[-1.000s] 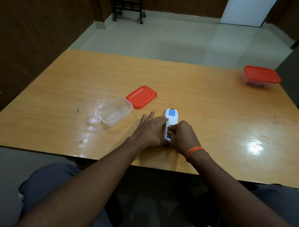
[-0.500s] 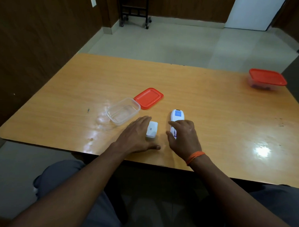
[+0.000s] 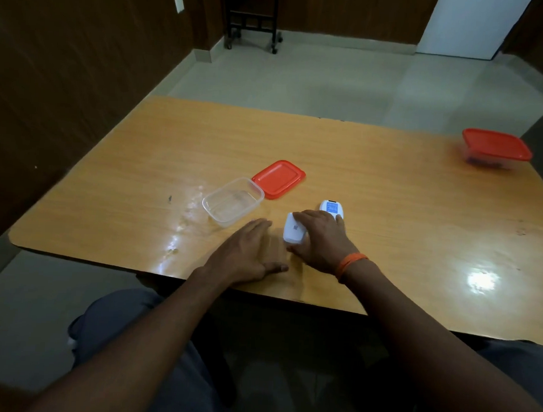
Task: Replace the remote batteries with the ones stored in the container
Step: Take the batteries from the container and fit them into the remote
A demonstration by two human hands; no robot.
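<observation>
Remote (image 3: 332, 208) on desk (image 3: 388, 211), partly under my right hand (image 3: 320, 242), which pinches what looks like detached battery cover (image 3: 294, 231). Left hand (image 3: 246, 254) flat, open, empty. Clear container (image 3: 233, 201) apparently empty. Risk: cover misaligned, jams on rails.

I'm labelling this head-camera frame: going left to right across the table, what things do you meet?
Clear open container → left hand → red lid → white battery cover → right hand → remote → closed red-lidded container.
</observation>
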